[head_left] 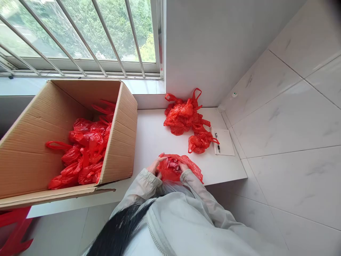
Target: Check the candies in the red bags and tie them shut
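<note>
— What is being handled?
— A red bag (179, 168) on the white surface (151, 138) is gripped by the left hand (155, 166) and right hand (183, 166), fingers closed on it; packing seems underway, steady holding needed.

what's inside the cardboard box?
The box holds a heap of red bags, knotted or bunched, handles sticking out. What the bags contain and what lies under the heap are covered. The near wall hides the front of the floor.

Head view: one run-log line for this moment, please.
left hand: grips red plastic bag | right hand: grips same bag | brown cardboard box: left, holds red bags | white counter
</note>
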Available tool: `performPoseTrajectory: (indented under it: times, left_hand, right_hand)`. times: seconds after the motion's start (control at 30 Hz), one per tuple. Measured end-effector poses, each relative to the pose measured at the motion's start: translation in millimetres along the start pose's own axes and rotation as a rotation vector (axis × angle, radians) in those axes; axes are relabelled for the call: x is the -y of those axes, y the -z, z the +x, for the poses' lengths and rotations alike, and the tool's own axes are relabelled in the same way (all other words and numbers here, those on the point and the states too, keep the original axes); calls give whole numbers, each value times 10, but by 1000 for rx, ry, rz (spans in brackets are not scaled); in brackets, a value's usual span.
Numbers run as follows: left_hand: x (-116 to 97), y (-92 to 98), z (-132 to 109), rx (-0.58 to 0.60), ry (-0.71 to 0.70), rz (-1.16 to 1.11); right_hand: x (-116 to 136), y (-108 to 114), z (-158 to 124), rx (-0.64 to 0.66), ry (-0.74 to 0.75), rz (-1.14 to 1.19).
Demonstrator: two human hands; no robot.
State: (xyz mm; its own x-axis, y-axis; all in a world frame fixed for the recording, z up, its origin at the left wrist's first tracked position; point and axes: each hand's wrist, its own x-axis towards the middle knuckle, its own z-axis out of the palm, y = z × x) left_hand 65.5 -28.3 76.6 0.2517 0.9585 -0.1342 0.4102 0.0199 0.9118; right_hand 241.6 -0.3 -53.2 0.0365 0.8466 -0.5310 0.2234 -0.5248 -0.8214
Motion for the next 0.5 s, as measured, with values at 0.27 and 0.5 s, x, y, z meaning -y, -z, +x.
performPoseTrajectory:
  times: [0.27,0.5]
  left_hand:
    - [33,13,34,22,-3,8]
    - [32,16,20,94,22,0]
  right_hand:
    - [-26,-56,-12,-13,-216,40]
    - [-111,-96,-46,18,-123,-192]
